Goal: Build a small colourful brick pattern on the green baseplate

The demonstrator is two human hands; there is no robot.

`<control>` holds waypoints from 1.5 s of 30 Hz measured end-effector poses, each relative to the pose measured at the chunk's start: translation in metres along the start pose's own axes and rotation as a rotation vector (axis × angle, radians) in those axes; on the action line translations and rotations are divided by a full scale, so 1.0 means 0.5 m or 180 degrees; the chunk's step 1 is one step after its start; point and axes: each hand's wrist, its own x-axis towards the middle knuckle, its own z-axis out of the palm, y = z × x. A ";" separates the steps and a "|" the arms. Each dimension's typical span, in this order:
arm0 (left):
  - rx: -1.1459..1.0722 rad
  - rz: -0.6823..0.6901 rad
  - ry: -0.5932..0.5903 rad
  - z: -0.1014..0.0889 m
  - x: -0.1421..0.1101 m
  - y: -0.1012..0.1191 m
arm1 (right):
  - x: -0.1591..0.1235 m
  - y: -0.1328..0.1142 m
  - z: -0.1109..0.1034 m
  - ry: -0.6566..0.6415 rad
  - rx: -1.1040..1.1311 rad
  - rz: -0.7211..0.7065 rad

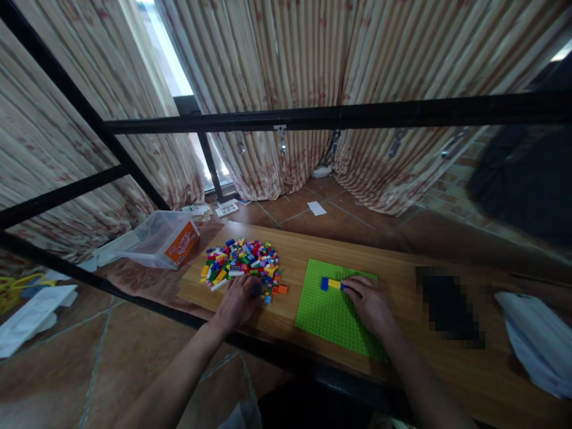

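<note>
A heap of small bricks in several colours [243, 262] lies on the wooden table [295, 247]. My left hand [236, 301] rests at the near edge of the heap, fingers curled over a dark brick [256, 290]. To the right lies a green baseplate [333, 310]. On its far part sits a short row of blue and yellow bricks [329, 284]. My right hand [369, 304] lies on the plate with its fingertips pinched on the right end of that row.
A clear plastic box with an orange label [163, 238] lies tipped on the floor to the left. A black metal frame [313, 116] crosses in front. A blurred dark object [449, 307] and a white bag [536, 339] lie on the table at the right.
</note>
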 end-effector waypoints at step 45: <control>-0.1220 0.0991 0.0852 0.165 0.058 0.242 | 0.011 -0.035 -0.020 -0.0324 -0.0267 0.0186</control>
